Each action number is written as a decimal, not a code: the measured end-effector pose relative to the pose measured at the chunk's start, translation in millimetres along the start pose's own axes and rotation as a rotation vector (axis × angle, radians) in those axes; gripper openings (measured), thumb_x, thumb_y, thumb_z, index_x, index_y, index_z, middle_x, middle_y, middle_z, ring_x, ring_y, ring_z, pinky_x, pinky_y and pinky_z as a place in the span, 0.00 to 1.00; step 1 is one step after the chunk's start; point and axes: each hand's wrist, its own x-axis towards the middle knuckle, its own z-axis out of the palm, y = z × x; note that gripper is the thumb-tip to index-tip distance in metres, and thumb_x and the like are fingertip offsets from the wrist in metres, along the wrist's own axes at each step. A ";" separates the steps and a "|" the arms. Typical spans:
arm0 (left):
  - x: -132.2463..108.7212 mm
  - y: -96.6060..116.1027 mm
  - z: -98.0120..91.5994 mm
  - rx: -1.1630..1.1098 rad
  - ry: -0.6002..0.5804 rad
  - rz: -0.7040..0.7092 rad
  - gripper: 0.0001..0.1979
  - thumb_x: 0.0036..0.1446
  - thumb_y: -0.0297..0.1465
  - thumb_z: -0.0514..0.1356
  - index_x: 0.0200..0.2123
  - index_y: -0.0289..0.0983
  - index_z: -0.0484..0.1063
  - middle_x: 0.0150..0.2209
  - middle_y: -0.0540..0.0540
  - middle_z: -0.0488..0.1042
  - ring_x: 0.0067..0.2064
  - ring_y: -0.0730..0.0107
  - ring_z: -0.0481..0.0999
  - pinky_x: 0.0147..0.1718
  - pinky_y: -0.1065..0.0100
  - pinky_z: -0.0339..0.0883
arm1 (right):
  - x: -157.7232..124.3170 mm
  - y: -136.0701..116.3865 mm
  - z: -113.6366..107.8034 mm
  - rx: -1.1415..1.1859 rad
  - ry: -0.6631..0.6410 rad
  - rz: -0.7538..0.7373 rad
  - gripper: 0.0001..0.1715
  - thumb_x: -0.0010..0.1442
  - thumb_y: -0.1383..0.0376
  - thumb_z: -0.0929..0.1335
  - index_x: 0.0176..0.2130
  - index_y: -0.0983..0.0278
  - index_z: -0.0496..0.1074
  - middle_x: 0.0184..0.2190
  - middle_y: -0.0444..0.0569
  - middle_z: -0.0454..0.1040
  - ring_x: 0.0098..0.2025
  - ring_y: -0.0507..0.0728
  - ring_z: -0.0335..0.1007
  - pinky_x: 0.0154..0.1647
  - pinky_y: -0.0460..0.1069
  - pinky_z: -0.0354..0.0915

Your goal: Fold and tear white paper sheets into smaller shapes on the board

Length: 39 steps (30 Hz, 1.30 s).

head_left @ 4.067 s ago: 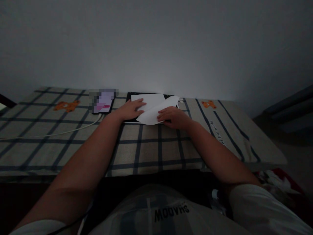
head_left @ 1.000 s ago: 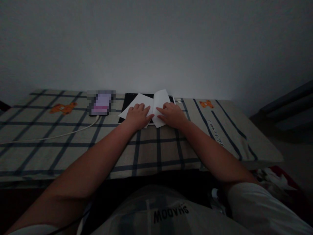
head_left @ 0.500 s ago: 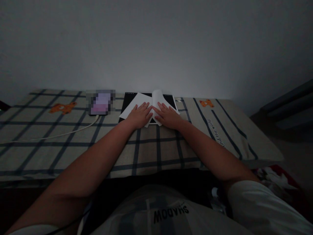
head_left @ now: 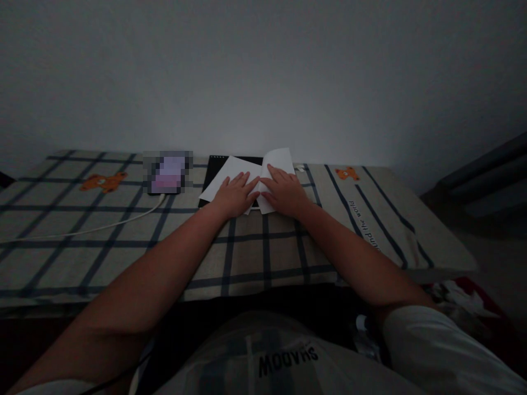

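Note:
White paper [head_left: 224, 174] lies slanted over a black pad [head_left: 215, 164] with a row of small holes along its far edge. My left hand [head_left: 235, 196] rests on the paper's left part, fingers spread. On the right part, a raised and curved flap of the paper [head_left: 280, 158], my right hand [head_left: 284, 192] lies with fingers stretched out. Thumbs and fingertips of both hands come close together near the paper's middle. The paper under my palms is hidden.
A phone [head_left: 168, 174], its screen blurred out, lies to the left with a white cable [head_left: 123, 220] running off leftward. A checked cloth [head_left: 247, 252] covers the table, which meets a grey wall [head_left: 263, 77]. A red bin [head_left: 465, 285] with crumpled white stuff stands lower right.
The paper's right flap has swung to the right and covers more of the black pad. My right hand has shifted slightly on it; my left hand has hardly moved.

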 end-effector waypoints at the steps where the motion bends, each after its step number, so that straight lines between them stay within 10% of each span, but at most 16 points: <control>1: -0.4 0.9 -0.2 0.007 -0.002 -0.004 0.31 0.74 0.45 0.40 0.74 0.40 0.49 0.76 0.38 0.45 0.76 0.51 0.45 0.70 0.42 0.43 | 1.5 -0.8 2.5 0.003 0.014 -0.030 0.30 0.73 0.55 0.59 0.67 0.63 0.65 0.75 0.60 0.48 0.74 0.70 0.47 0.69 0.68 0.51; 21: -0.7 5.2 -6.4 -0.008 -0.066 -0.056 0.30 0.74 0.41 0.36 0.74 0.38 0.48 0.76 0.41 0.41 0.76 0.55 0.40 0.71 0.45 0.42 | 6.6 2.2 15.7 0.101 -0.267 0.064 0.39 0.74 0.48 0.51 0.76 0.60 0.44 0.76 0.60 0.40 0.77 0.68 0.36 0.73 0.67 0.43; 34: -1.1 4.2 -6.6 -0.022 -0.075 -0.064 0.31 0.74 0.41 0.36 0.75 0.39 0.47 0.76 0.41 0.41 0.77 0.54 0.40 0.71 0.44 0.41 | 5.2 3.6 18.8 0.086 -0.231 0.062 0.38 0.74 0.49 0.53 0.75 0.60 0.47 0.76 0.61 0.40 0.77 0.69 0.37 0.72 0.69 0.44; 39: -3.8 8.2 -8.3 0.012 0.071 -0.091 0.29 0.72 0.40 0.41 0.71 0.39 0.57 0.73 0.40 0.56 0.72 0.50 0.57 0.67 0.46 0.53 | 5.2 6.5 16.1 0.032 -0.100 -0.104 0.37 0.72 0.52 0.59 0.73 0.64 0.53 0.76 0.60 0.37 0.77 0.68 0.32 0.73 0.70 0.38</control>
